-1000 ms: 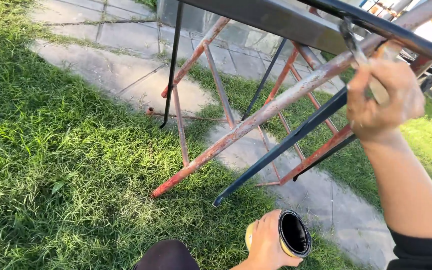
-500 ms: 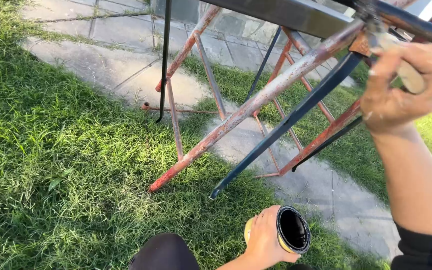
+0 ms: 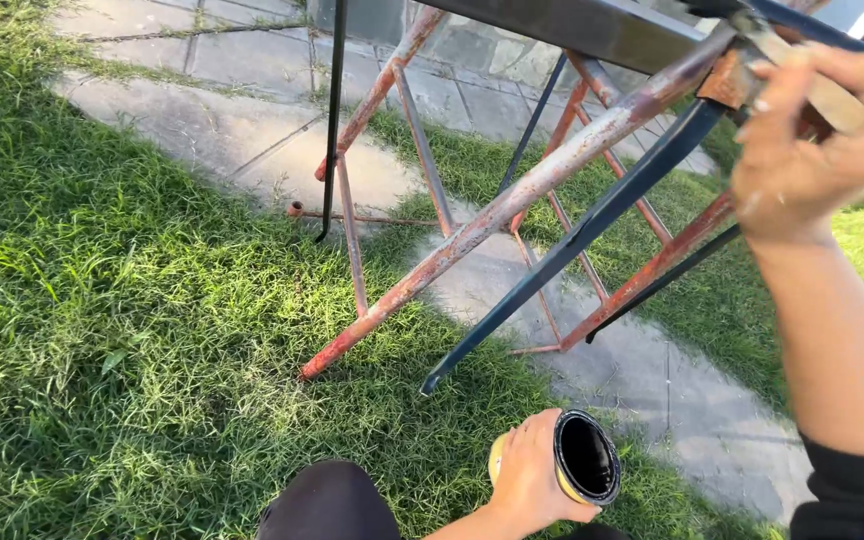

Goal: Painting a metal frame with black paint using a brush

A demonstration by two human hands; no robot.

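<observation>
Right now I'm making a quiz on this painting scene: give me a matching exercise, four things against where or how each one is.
Things:
1. left hand
2. right hand
3. rusty metal frame
4. paint can

States:
A. open, black inside
B. stands on grass and paving, legs slanting
C. low in the view, gripping a can
D. raised at the frame's top, holding a brush handle

Pairs: 1-C, 2-D, 3-B, 4-A
</observation>
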